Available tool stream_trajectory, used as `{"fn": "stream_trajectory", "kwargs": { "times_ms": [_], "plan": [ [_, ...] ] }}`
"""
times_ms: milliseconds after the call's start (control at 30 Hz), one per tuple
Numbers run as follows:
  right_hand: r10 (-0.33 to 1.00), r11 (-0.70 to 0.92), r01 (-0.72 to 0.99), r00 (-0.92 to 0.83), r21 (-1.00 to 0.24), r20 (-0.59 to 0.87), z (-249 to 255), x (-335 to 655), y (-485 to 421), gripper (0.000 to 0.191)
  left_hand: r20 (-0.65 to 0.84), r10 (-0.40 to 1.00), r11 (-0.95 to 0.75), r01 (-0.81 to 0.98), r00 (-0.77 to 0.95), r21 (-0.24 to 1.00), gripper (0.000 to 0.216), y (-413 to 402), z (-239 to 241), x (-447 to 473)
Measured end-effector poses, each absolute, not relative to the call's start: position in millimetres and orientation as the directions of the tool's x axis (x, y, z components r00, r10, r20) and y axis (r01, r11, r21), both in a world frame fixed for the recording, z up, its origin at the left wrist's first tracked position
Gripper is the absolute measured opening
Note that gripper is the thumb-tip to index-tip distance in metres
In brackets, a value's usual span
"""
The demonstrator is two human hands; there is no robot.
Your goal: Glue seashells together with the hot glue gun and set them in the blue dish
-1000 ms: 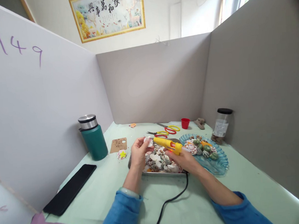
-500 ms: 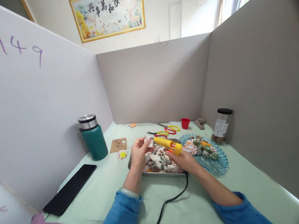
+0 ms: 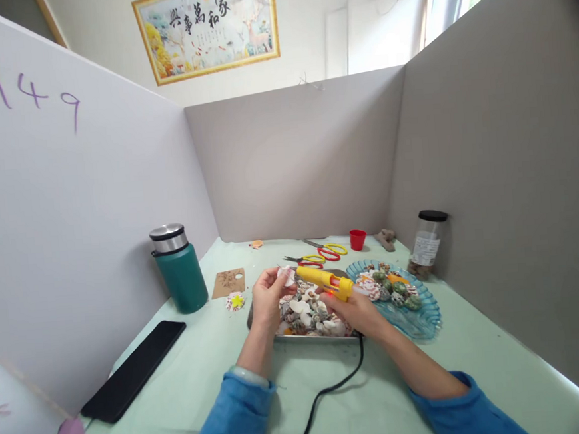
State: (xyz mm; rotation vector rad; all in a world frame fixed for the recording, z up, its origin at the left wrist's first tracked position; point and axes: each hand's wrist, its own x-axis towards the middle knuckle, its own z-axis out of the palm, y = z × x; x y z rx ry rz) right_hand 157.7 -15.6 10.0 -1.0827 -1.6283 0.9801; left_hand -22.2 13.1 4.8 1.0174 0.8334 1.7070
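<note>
My left hand [image 3: 268,299] pinches a small whitish seashell [image 3: 286,277] between thumb and fingers. Wrapped around the handle of a yellow hot glue gun [image 3: 324,280] is my right hand [image 3: 353,311]. The gun points left, its nozzle right beside the shell; whether they touch I cannot tell. A red light glows on it, a clear glue stick pokes out of its back, and a black cord runs down toward me. Beneath both hands lies a metal tray [image 3: 319,337] full of mixed seashells [image 3: 304,315], partly covered by hands and gun.
Right of the tray is a blue scalloped plate [image 3: 423,327] with shells. Two scissors [image 3: 305,260], a red cup [image 3: 357,240] and a jar [image 3: 426,246] stand farther back. On the left are a green bottle [image 3: 179,272], brown card [image 3: 228,283], shell flower [image 3: 235,302] and black phone [image 3: 136,369].
The whole view has shifted very slightly. Both hands keep their grips, and the glue gun stays at the shell with hardly any movement.
</note>
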Motion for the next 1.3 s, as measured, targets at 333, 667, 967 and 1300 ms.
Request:
{"fn": "stream_trajectory", "kwargs": {
  "times_ms": [333, 667, 967, 1300],
  "plan": [
    [0.938, 0.315, 0.2, -0.214, -0.928, 0.272, 7.5, 157.9, -12.7, 0.033, 0.231, 0.96, -0.277, -0.407, -0.161, 0.87, 0.04, 8.4, 8.7, -20.2],
    [0.934, 0.321, 0.181, -0.224, -0.93, 0.279, 8.2, 158.2, -13.6, 0.033, 0.218, 0.963, -0.265, -0.434, -0.157, 0.861, 0.041, 10.8, 7.6, -20.6],
    [0.937, 0.318, 0.18, -0.207, -0.931, 0.28, 4.6, 158.3, -11.4, 0.033, 0.21, 0.968, -0.249, -0.411, -0.138, 0.877, 0.044, 8.0, 9.2, -19.6],
    [0.937, 0.314, 0.193, -0.223, -0.929, 0.271, 7.5, 157.5, -12.8, 0.033, 0.201, 0.967, -0.25, -0.461, -0.154, 0.852, 0.04, 10.8, 9.3, -21.8]
  ]
}}
